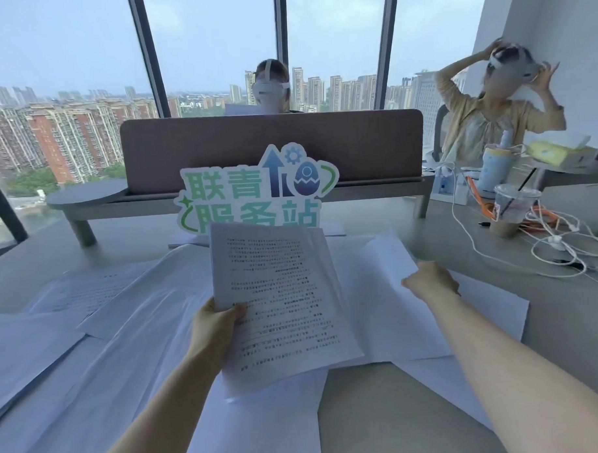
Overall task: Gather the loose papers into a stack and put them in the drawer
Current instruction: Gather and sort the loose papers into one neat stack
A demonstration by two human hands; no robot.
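My left hand (217, 322) grips a thin stack of printed papers (280, 301) by its left edge and holds it tilted up above the desk. My right hand (430, 281) pinches the near edge of a blank white sheet (385, 257) that lifts off the desk to the right of the stack. Several more loose sheets (101, 335) lie spread and overlapping over the grey desk (382, 409), from the far left to under my right forearm. No drawer is in view.
A cut-out sign (255, 190) stands behind the papers before a brown desk divider (271, 149). At the right are a plastic cup (514, 208), white cables (559, 244), a bottle (497, 170) and a tissue box (556, 151). Two people sit beyond the desk.
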